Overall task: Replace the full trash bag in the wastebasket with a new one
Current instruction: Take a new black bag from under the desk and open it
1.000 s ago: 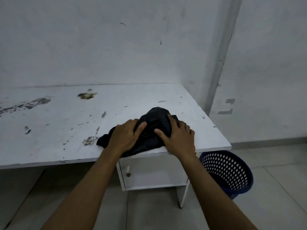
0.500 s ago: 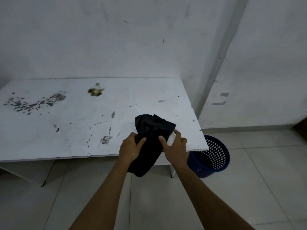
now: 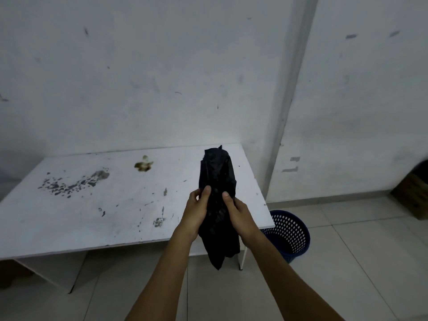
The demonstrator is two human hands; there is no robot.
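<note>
Stained white table (image 3: 92,212), both hands (image 3: 195,213) (image 3: 238,214) gripping black trash bag (image 3: 217,177), blue wastebasket (image 3: 289,235)

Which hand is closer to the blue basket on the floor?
The right hand. It grips the black trash bag on the side toward the blue wastebasket; the left hand grips the bag's far side.

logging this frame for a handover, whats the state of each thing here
black trash bag: bunched, unopened, held up in the air over the table's front edge
left hand: grips the bag's left side
right hand: grips the bag's right side
blue wastebasket: upright on the floor by the table's right end, no liner visible
white table: stained and scuffed top
</note>
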